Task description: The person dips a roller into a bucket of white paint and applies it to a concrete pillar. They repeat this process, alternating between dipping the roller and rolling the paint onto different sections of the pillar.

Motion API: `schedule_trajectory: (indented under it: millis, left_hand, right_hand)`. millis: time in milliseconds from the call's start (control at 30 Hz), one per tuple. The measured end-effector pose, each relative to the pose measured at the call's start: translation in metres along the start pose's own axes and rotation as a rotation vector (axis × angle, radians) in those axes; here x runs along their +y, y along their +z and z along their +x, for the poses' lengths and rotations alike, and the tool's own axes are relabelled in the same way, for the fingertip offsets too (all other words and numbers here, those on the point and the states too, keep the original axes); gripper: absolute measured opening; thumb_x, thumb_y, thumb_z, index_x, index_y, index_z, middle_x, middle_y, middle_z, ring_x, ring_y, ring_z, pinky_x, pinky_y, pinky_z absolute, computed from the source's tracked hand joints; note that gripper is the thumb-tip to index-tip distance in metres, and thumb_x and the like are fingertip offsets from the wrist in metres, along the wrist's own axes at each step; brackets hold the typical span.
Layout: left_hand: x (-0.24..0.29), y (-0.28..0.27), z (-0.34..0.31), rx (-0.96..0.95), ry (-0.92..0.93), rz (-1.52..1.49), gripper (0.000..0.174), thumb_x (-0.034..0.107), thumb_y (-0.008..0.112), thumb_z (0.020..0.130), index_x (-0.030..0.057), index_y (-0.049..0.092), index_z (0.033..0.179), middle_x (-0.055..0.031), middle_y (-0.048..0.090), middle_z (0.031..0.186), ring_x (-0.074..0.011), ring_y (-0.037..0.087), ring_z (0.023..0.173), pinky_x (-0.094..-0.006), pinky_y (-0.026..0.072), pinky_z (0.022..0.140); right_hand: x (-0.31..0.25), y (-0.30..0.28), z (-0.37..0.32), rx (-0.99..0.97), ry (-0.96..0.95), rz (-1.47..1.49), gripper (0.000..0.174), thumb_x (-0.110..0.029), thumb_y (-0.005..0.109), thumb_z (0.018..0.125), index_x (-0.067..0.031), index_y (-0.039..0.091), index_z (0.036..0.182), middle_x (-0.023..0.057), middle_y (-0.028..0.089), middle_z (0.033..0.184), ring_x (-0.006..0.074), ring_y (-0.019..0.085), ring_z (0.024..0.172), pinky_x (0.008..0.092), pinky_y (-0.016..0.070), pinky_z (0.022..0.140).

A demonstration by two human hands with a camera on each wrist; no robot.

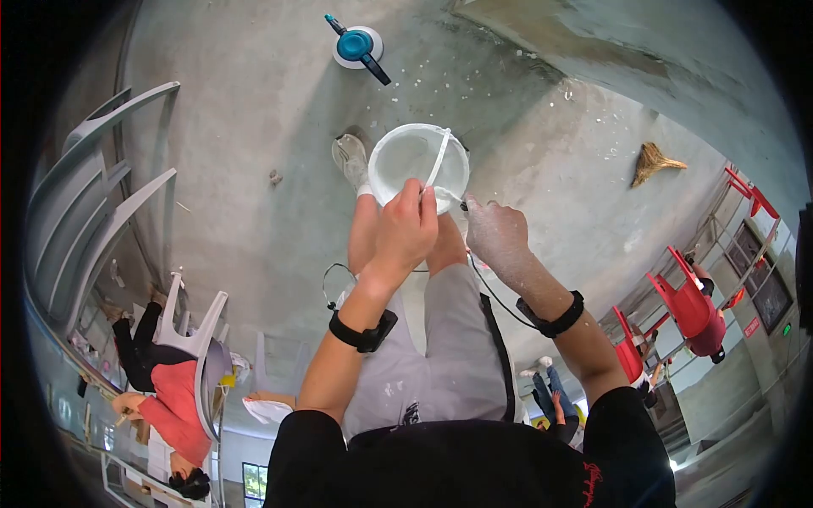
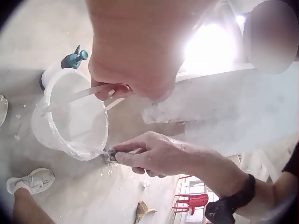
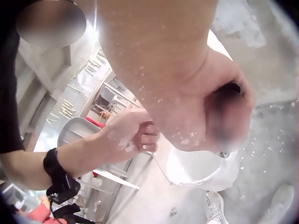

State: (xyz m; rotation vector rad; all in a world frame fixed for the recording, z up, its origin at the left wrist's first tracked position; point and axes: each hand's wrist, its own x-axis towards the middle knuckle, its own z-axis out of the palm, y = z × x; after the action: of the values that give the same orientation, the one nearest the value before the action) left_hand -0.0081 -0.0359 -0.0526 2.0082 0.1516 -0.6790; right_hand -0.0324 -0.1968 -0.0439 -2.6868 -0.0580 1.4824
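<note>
A white bucket (image 1: 376, 151) stands on the floor in front of the knees, with whitish contents inside. My left hand (image 1: 408, 224) pinches a narrow white strip (image 1: 439, 159), which slants across the bucket's opening. On the right, my right hand (image 1: 500, 239) grips a small tool with a dark handle (image 2: 112, 155) beside the rim; its thin end points to the bucket in the left wrist view. White residue coats the right hand's skin. In the right wrist view, the left hand (image 3: 131, 135) has its fingers curled, and the right hand hides most of the tool.
A sprayer with a teal top (image 1: 355, 44) stands beyond the bucket. Grey chairs (image 1: 102, 195) are stacked at the left, near a seated person in red (image 1: 176, 406). Red chairs (image 1: 680, 288) and a brown dried object (image 1: 650, 164) are on the right. White specks dot the floor.
</note>
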Motion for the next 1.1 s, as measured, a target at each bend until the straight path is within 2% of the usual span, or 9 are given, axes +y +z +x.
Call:
schedule_trajectory:
  millis: [167, 233, 367, 533, 700, 867, 967, 1000, 1100]
  left_hand:
    - [0.003, -0.001, -0.005, -0.044, 0.027, 0.068, 0.023, 0.019, 0.050, 0.095, 0.0008, 0.055, 0.082, -0.0198, 0.061, 0.067, -0.0378, 0.060, 0.062, -0.0436, 0.0434, 0.057]
    - [-0.001, 0.004, -0.002, -0.093, -0.023, -0.022, 0.019, 0.018, 0.051, 0.094, 0.0009, 0.052, 0.085, -0.0223, 0.061, 0.066, -0.0429, 0.060, 0.065, -0.0503, 0.0444, 0.057]
    - [-0.011, 0.017, 0.006, -0.104, -0.038, -0.116, 0.022, 0.020, 0.050, 0.095, 0.0011, 0.051, 0.084, -0.0238, 0.060, 0.066, -0.0439, 0.060, 0.065, -0.0514, 0.0439, 0.056]
    - [-0.012, 0.020, 0.009, -0.014, 0.001, 0.076, 0.022, 0.020, 0.047, 0.096, 0.0022, 0.051, 0.084, -0.0239, 0.059, 0.063, -0.0453, 0.058, 0.060, -0.0539, 0.0428, 0.054]
    - [0.010, 0.002, 0.012, -0.045, 0.009, 0.062, 0.021, 0.020, 0.047, 0.096, 0.0032, 0.050, 0.084, -0.0229, 0.058, 0.060, -0.0453, 0.058, 0.058, -0.0538, 0.0429, 0.053]
    - [-0.004, 0.015, 0.015, -0.092, 0.073, 0.026, 0.019, 0.018, 0.049, 0.096, 0.0034, 0.050, 0.085, -0.0222, 0.057, 0.058, -0.0446, 0.058, 0.058, -0.0524, 0.0428, 0.052]
    - [-0.021, 0.025, 0.012, -0.083, 0.142, -0.086, 0.019, 0.018, 0.050, 0.095, 0.0032, 0.050, 0.084, -0.0222, 0.056, 0.058, -0.0445, 0.057, 0.059, -0.0516, 0.0419, 0.052]
    - [-0.024, 0.025, 0.011, -0.087, 0.165, -0.091, 0.019, 0.018, 0.050, 0.095, 0.0030, 0.050, 0.084, -0.0221, 0.055, 0.058, -0.0444, 0.057, 0.059, -0.0515, 0.0415, 0.052]
    - [-0.033, 0.024, 0.008, -0.115, 0.188, -0.085, 0.019, 0.017, 0.050, 0.095, 0.0026, 0.050, 0.083, -0.0220, 0.055, 0.058, -0.0443, 0.056, 0.058, -0.0512, 0.0408, 0.051]
  right_hand:
    - [-0.009, 0.011, -0.002, 0.090, -0.096, -0.001, 0.040, -0.014, 0.058, 0.080, -0.0034, 0.057, 0.118, 0.0134, 0.064, 0.076, 0.0286, 0.067, 0.065, 0.0384, 0.0530, 0.056]
    - [-0.015, 0.018, -0.004, 0.132, -0.118, -0.007, 0.040, -0.014, 0.058, 0.080, -0.0029, 0.056, 0.118, 0.0134, 0.063, 0.075, 0.0277, 0.067, 0.064, 0.0376, 0.0527, 0.055]
    - [-0.019, 0.014, -0.009, 0.199, -0.183, -0.014, 0.041, -0.014, 0.058, 0.081, -0.0001, 0.053, 0.119, 0.0131, 0.063, 0.077, 0.0254, 0.066, 0.061, 0.0351, 0.0518, 0.051]
    - [-0.026, -0.008, -0.019, 0.159, -0.120, -0.068, 0.041, -0.013, 0.059, 0.080, 0.0023, 0.055, 0.118, 0.0126, 0.062, 0.075, 0.0247, 0.066, 0.061, 0.0351, 0.0518, 0.051]
    - [-0.021, -0.006, -0.013, 0.150, -0.089, -0.095, 0.038, -0.010, 0.059, 0.080, 0.0034, 0.058, 0.115, 0.0131, 0.063, 0.071, 0.0259, 0.067, 0.062, 0.0365, 0.0527, 0.052]
    - [-0.018, -0.016, 0.000, -0.119, -0.069, 0.134, 0.029, -0.013, 0.056, 0.081, 0.0041, 0.063, 0.104, 0.0212, 0.066, 0.077, 0.0319, 0.069, 0.069, 0.0393, 0.0549, 0.061]
    - [-0.001, 0.017, 0.015, -0.075, -0.161, 0.347, 0.029, -0.021, 0.053, 0.086, 0.0038, 0.062, 0.098, 0.0253, 0.063, 0.072, 0.0364, 0.066, 0.064, 0.0452, 0.0526, 0.060]
    - [0.002, 0.021, 0.021, -0.075, -0.160, 0.346, 0.029, -0.021, 0.053, 0.086, 0.0038, 0.062, 0.098, 0.0253, 0.063, 0.072, 0.0364, 0.066, 0.064, 0.0452, 0.0526, 0.060]
    - [0.015, 0.023, 0.035, -0.161, -0.162, 0.646, 0.031, -0.030, 0.051, 0.092, 0.0002, 0.060, 0.090, 0.0198, 0.063, 0.068, 0.0262, 0.063, 0.054, 0.0385, 0.0506, 0.050]
